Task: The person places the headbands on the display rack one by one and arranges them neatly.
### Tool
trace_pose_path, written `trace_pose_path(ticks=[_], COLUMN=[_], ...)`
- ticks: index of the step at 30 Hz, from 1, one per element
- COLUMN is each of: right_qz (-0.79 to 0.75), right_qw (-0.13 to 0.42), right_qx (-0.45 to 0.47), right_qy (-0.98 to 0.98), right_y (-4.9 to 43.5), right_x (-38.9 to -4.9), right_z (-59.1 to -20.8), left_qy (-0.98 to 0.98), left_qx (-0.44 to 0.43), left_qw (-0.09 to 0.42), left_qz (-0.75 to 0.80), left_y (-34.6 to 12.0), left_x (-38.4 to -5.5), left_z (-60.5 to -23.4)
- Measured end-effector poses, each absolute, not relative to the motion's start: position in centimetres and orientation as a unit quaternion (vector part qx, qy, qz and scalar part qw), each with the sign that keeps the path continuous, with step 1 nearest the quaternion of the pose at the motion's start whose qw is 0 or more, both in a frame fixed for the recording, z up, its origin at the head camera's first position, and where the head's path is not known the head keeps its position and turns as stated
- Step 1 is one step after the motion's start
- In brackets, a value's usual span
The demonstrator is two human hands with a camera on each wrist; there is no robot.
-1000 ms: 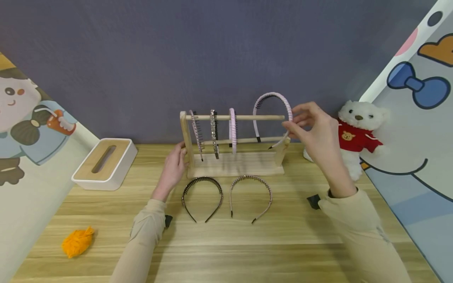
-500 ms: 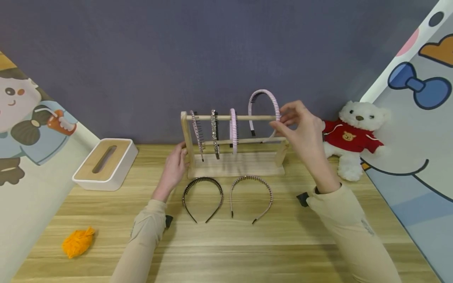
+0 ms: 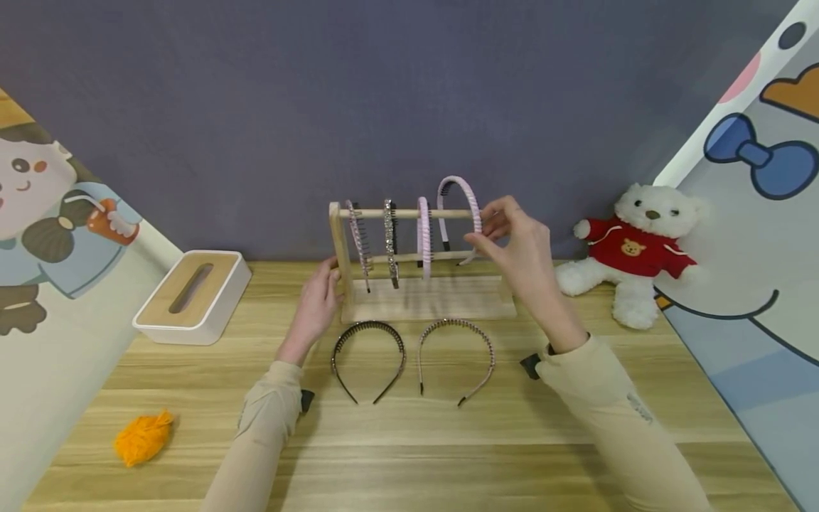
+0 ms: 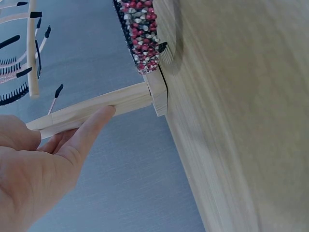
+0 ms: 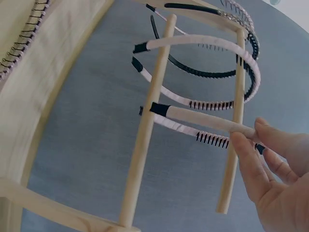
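My right hand (image 3: 521,245) pinches a pale pink toothed headband (image 3: 475,203) by its side; in the right wrist view that headband (image 5: 200,118) spans both rods of the wooden rack (image 3: 429,299). Further left on the rods hang another pale pink headband (image 3: 425,238), a glittery dark one (image 3: 389,238) and a thin pink one (image 3: 357,238). My left hand (image 3: 316,299) holds the rack's left upright, the fingers partly behind the post (image 4: 101,104) in the left wrist view. In front of the base lie a black headband (image 3: 367,324) and a pink studded headband (image 3: 456,322).
A white tissue box (image 3: 195,295) with a wooden lid stands at the left. Nearer the front lies an orange crumpled bundle (image 3: 143,439). A white teddy bear (image 3: 640,245) in a red top sits right of the rack, and a dark wall (image 3: 397,92) rises behind.
My right hand has moved left along the rods and slightly down, carrying the pale pink headband closer to the hanging ones. My left hand keeps its place on the upright.
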State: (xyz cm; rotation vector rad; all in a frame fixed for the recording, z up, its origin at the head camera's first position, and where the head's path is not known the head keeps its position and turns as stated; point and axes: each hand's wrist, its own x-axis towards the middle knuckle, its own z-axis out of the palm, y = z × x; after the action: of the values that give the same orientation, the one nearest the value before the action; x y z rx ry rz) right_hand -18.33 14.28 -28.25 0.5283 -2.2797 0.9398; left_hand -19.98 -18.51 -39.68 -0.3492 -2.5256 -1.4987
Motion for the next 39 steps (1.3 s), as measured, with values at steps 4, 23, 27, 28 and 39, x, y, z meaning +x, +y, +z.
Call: trace_pose_path(ticks=[4,23,27,28,39], right_qz=[0.359,0.38,0.381,0.382,0.386], right_qw=[0.283,0.229,0.229,0.228,0.238], right_qx=[0.2,0.19,0.188,0.187,0.188], right_qy=[-0.867,-0.876,-0.876,-0.876,-0.871], right_y=[13.9,12.8,12.7,12.7,13.1], right_x=[-18.2,-17.9,-17.8,-17.8,-17.0], right_z=[-28.7,-30.3,-30.3,-30.3,-30.4], left_qy=[-0.851,-0.849,-0.849,-0.849,-0.849], left_qx=[-0.121,-0.121,-0.121,-0.122,-0.123], left_qw=[0.095,0.098,0.093,0.092,0.093], left_qz=[-0.503,-0.505,-0.506,-0.506,-0.506], left_y=[-18.5,-18.6,-18.6,-18.6,-18.6], left_x=[-20.0,-19.7,-19.7,-19.7,-19.8], left_z=[-39.7,-39.7,-39.6,-39.5,-39.5])
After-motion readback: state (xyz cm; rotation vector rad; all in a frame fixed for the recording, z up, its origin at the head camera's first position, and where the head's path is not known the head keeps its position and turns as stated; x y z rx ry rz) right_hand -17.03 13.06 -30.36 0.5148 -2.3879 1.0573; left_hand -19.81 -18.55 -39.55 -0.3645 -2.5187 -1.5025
